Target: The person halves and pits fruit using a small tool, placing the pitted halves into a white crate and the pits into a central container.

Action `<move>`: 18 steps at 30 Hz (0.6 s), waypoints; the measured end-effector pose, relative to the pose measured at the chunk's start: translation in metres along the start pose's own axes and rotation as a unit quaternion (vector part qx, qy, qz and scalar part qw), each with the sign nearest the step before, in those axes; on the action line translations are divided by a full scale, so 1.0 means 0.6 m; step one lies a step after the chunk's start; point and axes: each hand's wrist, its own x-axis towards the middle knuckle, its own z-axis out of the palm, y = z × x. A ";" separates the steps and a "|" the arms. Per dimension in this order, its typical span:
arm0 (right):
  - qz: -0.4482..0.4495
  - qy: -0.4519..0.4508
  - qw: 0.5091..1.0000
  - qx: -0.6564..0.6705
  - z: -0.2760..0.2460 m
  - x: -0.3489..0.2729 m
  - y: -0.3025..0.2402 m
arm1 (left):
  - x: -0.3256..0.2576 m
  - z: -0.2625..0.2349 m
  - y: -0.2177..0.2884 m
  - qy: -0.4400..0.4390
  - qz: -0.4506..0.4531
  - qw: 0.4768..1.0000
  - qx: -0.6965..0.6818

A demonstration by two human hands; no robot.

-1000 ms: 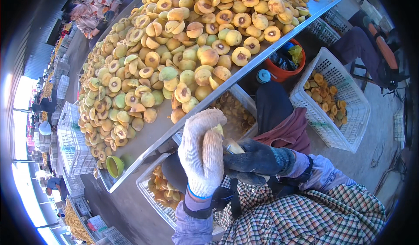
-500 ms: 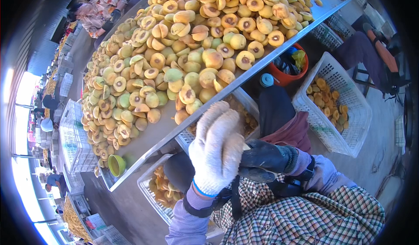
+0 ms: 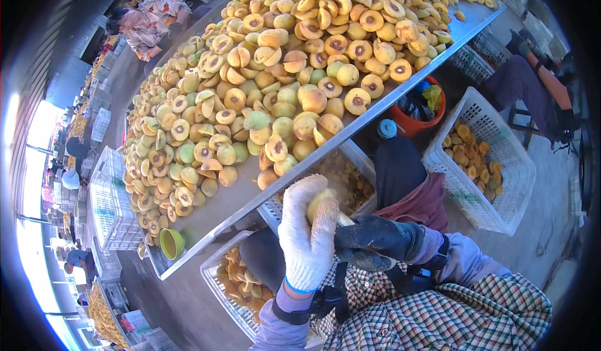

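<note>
The left hand [image 3: 308, 235], in a white glove, is closed around a yellow fruit [image 3: 320, 199] held just below the table [image 3: 241, 210] edge, while the dark-gloved right hand [image 3: 375, 238] grips a tool pressed in from the fruit's right.

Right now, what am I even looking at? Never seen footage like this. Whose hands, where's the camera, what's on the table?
No machine: a person working with gloved hands, filmed by a fisheye camera worn on their head and looking down, so straight edges bend. The left hand, in a white knit glove, grips a yellow fruit. The right hand, in a dark glove, holds a small tool against it; what kind is unclear. Ahead, a long metal table is heaped with halved yellow-green fruit. A white plastic crate with fruit pieces and a red bucket stand on the floor.
</note>
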 end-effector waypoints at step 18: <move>0.311 0.018 0.850 0.424 0.022 -0.015 -0.036 | 0.026 -0.031 -0.006 -0.160 0.113 0.980 0.033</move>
